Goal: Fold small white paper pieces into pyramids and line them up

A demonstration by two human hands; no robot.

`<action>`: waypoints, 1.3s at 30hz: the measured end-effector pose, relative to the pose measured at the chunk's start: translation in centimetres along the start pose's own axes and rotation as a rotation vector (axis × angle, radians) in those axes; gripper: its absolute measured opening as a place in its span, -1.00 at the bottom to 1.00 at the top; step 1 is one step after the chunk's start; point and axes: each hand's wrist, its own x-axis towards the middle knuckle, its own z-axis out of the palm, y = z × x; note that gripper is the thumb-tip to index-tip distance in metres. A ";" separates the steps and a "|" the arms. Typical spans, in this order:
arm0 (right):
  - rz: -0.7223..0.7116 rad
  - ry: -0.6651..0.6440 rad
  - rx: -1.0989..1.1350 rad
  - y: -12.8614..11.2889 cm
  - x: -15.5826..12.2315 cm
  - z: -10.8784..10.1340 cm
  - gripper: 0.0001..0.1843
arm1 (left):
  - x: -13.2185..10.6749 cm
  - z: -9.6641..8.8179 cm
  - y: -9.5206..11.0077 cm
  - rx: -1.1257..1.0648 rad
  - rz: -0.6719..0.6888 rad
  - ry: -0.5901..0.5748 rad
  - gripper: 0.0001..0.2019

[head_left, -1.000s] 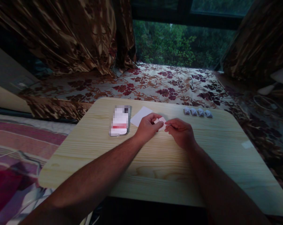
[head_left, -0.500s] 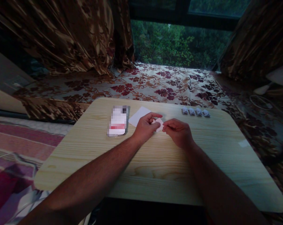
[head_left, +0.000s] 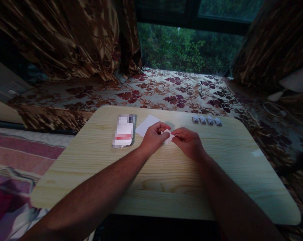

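A small folded piece of white paper (head_left: pixel 167 137) is held between both hands, just above the middle of the table. My left hand (head_left: pixel 155 136) is closed on its left side, the thumb lying across it. My right hand (head_left: pixel 188 140) pinches its right edge with thumb and fingertips. Behind my left hand a white sheet of paper (head_left: pixel 146 125) lies flat, partly covered by that hand. Several small folded paper pieces (head_left: pixel 207 120), pointed on top, stand in a row toward the table's far right.
A phone (head_left: pixel 123 131), blurred out in part, lies left of the sheet on the wooden table (head_left: pixel 96 174). Near the right edge is a pale patch (head_left: pixel 257 153). Beyond are a flower-patterned window ledge (head_left: pixel 176 88) and curtains (head_left: pixel 108 40). Striped bedding (head_left: pixel 23 147) is at left.
The folded paper has tilted a little in my fingers, and my right hand has come slightly closer to my left. The whole view has shifted slightly; the phone, sheet and row stay put on the table.
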 end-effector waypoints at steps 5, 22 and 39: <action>-0.023 -0.007 -0.001 0.3 0.0 -0.1 -0.84 | 0.1 -0.1 -0.1 -0.017 -0.024 0.000 -0.77; 0.012 -0.152 0.081 -0.8 0.2 -1.1 -0.81 | 0.2 -1.0 0.1 -0.081 -0.128 -0.157 -0.81; -0.074 -0.177 -0.036 -1.3 0.3 -1.5 -0.88 | 0.3 -1.3 0.5 -0.039 -0.154 -0.249 -0.82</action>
